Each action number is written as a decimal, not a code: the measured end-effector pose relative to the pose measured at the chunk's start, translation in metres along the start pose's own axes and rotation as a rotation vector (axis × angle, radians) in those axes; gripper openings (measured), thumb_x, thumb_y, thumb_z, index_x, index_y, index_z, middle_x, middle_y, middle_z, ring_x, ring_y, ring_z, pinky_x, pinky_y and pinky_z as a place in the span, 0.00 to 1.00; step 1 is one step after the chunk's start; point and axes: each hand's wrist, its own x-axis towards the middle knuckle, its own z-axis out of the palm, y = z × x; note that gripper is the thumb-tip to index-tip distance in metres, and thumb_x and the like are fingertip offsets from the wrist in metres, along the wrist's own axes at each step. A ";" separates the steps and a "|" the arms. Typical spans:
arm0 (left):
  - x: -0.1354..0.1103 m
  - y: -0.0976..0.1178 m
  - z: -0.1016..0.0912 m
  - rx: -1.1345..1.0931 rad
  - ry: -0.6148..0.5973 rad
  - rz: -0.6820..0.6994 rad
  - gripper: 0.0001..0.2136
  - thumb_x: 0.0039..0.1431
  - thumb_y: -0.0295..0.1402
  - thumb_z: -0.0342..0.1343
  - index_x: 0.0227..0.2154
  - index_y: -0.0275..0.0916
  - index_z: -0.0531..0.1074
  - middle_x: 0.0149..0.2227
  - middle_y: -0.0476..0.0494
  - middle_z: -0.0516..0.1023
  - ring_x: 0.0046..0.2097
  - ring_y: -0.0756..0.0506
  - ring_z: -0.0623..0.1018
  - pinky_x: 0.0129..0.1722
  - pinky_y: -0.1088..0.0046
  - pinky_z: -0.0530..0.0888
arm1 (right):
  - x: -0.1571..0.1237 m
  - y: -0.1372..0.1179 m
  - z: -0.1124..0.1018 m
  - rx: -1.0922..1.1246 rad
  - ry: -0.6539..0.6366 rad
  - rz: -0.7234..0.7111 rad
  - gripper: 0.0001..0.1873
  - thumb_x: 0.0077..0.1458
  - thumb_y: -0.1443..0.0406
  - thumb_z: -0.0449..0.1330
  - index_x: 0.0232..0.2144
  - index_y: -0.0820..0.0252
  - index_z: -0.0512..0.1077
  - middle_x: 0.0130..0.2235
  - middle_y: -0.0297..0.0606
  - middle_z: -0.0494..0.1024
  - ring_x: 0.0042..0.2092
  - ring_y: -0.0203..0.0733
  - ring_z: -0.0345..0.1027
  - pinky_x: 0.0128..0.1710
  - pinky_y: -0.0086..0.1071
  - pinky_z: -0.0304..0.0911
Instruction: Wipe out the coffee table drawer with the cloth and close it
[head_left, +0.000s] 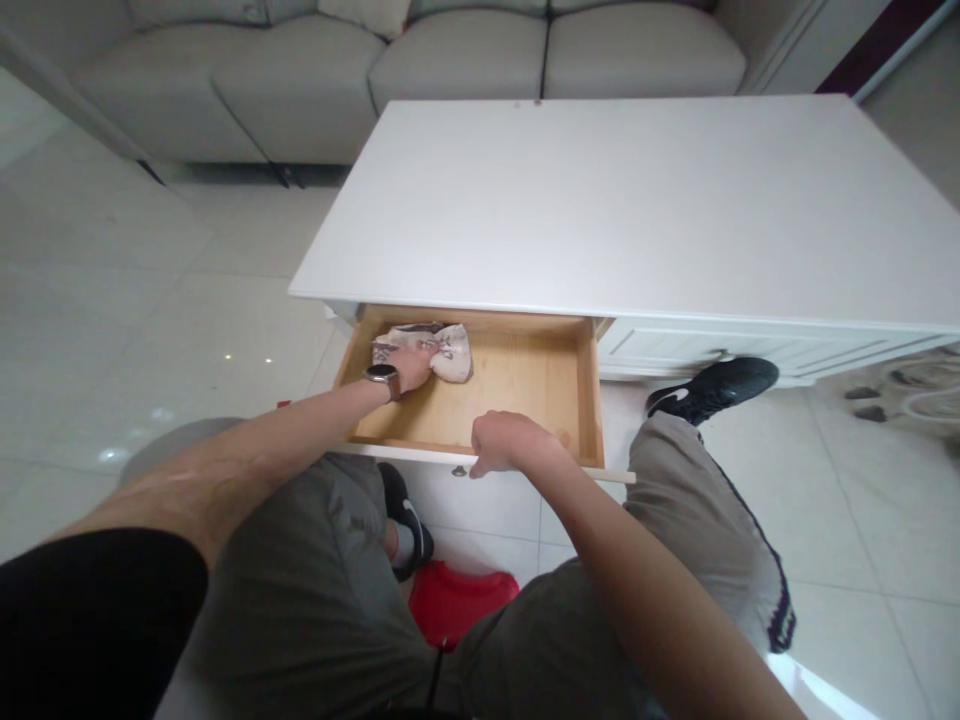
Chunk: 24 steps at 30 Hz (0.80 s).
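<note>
My left hand (pixel 414 367), with a dark watch at the wrist, is in the left part of a pulled-out wooden drawer (pixel 525 390). Its fingers close on a crumpled, pale patterned cloth (pixel 452 355) that lies near the drawer's back left corner; the fingertips are partly hidden in the folds. My right hand (pixel 504 442) grips the top edge of the drawer's white front, its fingers bent over the rim. Just left of this hand a small round knob (pixel 460 470) sticks out from the front.
The drawer belongs to a white low table (pixel 600 210) with another closed front on the right. Behind it stands a grey sofa (pixel 465 60). A red plastic item (pixel 461 600) is between my legs on the tiled floor. Cables (pixel 926 390) lie at the far right.
</note>
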 end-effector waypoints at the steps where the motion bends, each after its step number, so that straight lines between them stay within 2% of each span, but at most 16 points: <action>1: 0.001 0.010 0.002 0.013 0.017 0.001 0.29 0.69 0.31 0.48 0.73 0.38 0.62 0.65 0.22 0.71 0.57 0.30 0.79 0.56 0.53 0.75 | 0.000 -0.001 0.000 -0.005 -0.002 0.003 0.27 0.53 0.53 0.73 0.51 0.63 0.83 0.51 0.54 0.85 0.50 0.55 0.80 0.43 0.36 0.69; 3: 0.003 0.029 0.005 0.018 0.044 0.024 0.31 0.69 0.29 0.47 0.74 0.39 0.59 0.69 0.21 0.67 0.60 0.27 0.77 0.57 0.50 0.75 | -0.001 -0.002 -0.001 -0.013 0.000 0.010 0.27 0.53 0.53 0.73 0.50 0.63 0.83 0.50 0.54 0.85 0.50 0.55 0.80 0.43 0.35 0.69; 6: 0.008 0.062 0.004 0.010 0.042 0.093 0.33 0.67 0.28 0.49 0.75 0.41 0.59 0.70 0.23 0.65 0.65 0.27 0.74 0.60 0.50 0.74 | -0.001 -0.003 -0.001 -0.012 0.005 0.021 0.25 0.52 0.53 0.73 0.48 0.63 0.84 0.48 0.53 0.86 0.48 0.55 0.81 0.42 0.35 0.68; 8: 0.014 0.087 0.002 0.018 0.020 0.210 0.35 0.64 0.26 0.53 0.75 0.42 0.58 0.73 0.25 0.62 0.70 0.26 0.68 0.63 0.47 0.72 | 0.000 -0.003 -0.001 0.004 -0.012 0.038 0.25 0.52 0.53 0.73 0.47 0.63 0.85 0.46 0.52 0.86 0.47 0.54 0.81 0.42 0.35 0.68; 10: 0.019 0.111 0.001 -0.005 -0.018 0.347 0.37 0.62 0.25 0.54 0.75 0.42 0.59 0.76 0.25 0.55 0.74 0.26 0.61 0.69 0.42 0.64 | 0.001 -0.001 -0.001 0.029 -0.033 0.051 0.23 0.52 0.53 0.73 0.45 0.62 0.86 0.44 0.50 0.87 0.44 0.53 0.81 0.41 0.35 0.67; 11: 0.021 0.122 0.001 -0.019 -0.046 0.421 0.37 0.61 0.24 0.54 0.75 0.41 0.59 0.77 0.26 0.52 0.76 0.27 0.57 0.71 0.43 0.59 | 0.001 0.000 0.000 0.044 -0.041 0.050 0.22 0.52 0.52 0.73 0.44 0.61 0.86 0.43 0.48 0.87 0.43 0.52 0.81 0.40 0.34 0.67; 13: 0.024 0.140 0.003 -0.046 -0.084 0.542 0.38 0.59 0.23 0.53 0.74 0.44 0.60 0.79 0.34 0.49 0.78 0.33 0.51 0.74 0.51 0.51 | 0.002 0.002 0.000 0.069 -0.053 0.039 0.20 0.52 0.53 0.73 0.42 0.60 0.86 0.42 0.45 0.87 0.41 0.50 0.80 0.37 0.33 0.66; 15: 0.025 0.147 0.007 -0.081 -0.107 0.637 0.40 0.57 0.23 0.53 0.74 0.45 0.61 0.79 0.39 0.49 0.79 0.37 0.47 0.74 0.56 0.47 | 0.003 0.003 0.000 0.087 -0.063 0.029 0.20 0.52 0.53 0.73 0.42 0.60 0.87 0.40 0.43 0.87 0.40 0.49 0.80 0.35 0.33 0.65; 17: 0.027 0.143 0.012 -0.108 -0.107 0.671 0.42 0.54 0.22 0.53 0.74 0.46 0.60 0.79 0.41 0.48 0.79 0.38 0.45 0.75 0.55 0.45 | 0.004 0.003 0.000 0.095 -0.068 0.039 0.20 0.52 0.54 0.73 0.42 0.60 0.87 0.41 0.43 0.87 0.40 0.48 0.80 0.35 0.32 0.65; 19: 0.029 0.127 0.018 -0.121 -0.082 0.624 0.44 0.53 0.20 0.53 0.75 0.48 0.58 0.79 0.43 0.47 0.79 0.38 0.46 0.76 0.49 0.45 | 0.004 0.001 -0.002 0.098 -0.071 0.059 0.20 0.52 0.55 0.74 0.43 0.61 0.86 0.42 0.44 0.87 0.41 0.48 0.80 0.36 0.32 0.66; 21: 0.030 0.101 0.022 -0.139 -0.061 0.535 0.45 0.53 0.20 0.53 0.76 0.50 0.55 0.80 0.43 0.46 0.79 0.37 0.48 0.76 0.44 0.46 | 0.003 -0.001 -0.004 0.091 -0.081 0.079 0.21 0.52 0.55 0.74 0.44 0.61 0.86 0.44 0.45 0.87 0.41 0.48 0.80 0.36 0.32 0.66; 24: 0.025 0.047 0.024 -0.157 -0.061 0.356 0.44 0.57 0.21 0.53 0.77 0.47 0.53 0.80 0.39 0.44 0.79 0.33 0.48 0.75 0.41 0.48 | 0.001 -0.004 -0.007 0.075 -0.086 0.082 0.22 0.51 0.54 0.75 0.45 0.62 0.85 0.45 0.47 0.87 0.42 0.49 0.81 0.35 0.32 0.65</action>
